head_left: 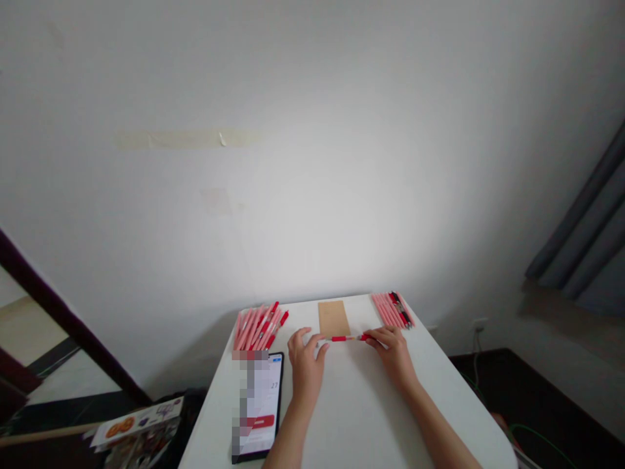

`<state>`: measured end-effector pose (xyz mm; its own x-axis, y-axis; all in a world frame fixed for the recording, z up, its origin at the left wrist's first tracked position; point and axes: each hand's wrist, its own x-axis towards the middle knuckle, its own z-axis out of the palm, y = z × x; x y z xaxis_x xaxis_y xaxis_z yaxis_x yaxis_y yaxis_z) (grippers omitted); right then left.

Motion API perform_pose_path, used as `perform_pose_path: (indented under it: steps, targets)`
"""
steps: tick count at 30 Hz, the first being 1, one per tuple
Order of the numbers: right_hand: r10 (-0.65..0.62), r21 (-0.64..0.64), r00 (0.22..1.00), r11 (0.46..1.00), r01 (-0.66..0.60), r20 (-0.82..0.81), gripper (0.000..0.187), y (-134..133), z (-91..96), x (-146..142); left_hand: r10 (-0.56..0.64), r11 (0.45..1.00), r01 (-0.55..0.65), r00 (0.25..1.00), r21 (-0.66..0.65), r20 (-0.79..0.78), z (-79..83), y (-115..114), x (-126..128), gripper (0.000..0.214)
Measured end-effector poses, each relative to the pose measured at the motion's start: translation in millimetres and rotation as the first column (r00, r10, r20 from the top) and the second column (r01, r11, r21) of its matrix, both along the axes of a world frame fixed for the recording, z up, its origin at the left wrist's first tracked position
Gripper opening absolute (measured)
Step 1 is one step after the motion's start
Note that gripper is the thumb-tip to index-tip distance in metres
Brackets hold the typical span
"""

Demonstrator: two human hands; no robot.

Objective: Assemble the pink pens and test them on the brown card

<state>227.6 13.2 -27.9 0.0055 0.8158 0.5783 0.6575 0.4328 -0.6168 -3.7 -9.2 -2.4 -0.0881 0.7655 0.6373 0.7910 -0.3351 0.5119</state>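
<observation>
A red pen [338, 339] with a clear section lies crosswise between my hands, just in front of a brown paper notebook or card [334, 318]. My right hand [390, 348] pinches the pen's right end between thumb and fingers. At its left end, the thumb and index finger of my left hand [307, 358] close around the tip, while the other fingers are curved and spread. Several pink and red pens [258, 327] are heaped at the table's left. On the right, pink pens [387, 309] lie side by side with a black one [400, 309].
A phone [258, 407] with a lit screen, partly pixelated, rests on the white table [361, 417] left of my left forearm. A pale wall [312, 163] rises behind the table. To the lower left, a printed box [139, 422] sits among other items below table height.
</observation>
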Motion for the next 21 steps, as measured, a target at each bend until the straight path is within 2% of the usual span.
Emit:
perform_pose_path:
  steps: [21]
  targets:
    - [-0.053, 0.014, 0.998, 0.998, 0.053, 0.015, 0.033, 0.6, -2.4, 0.7, 0.020, 1.000, -0.020, 0.999, 0.007, 0.037, -1.5, 1.3, -1.8, 0.015]
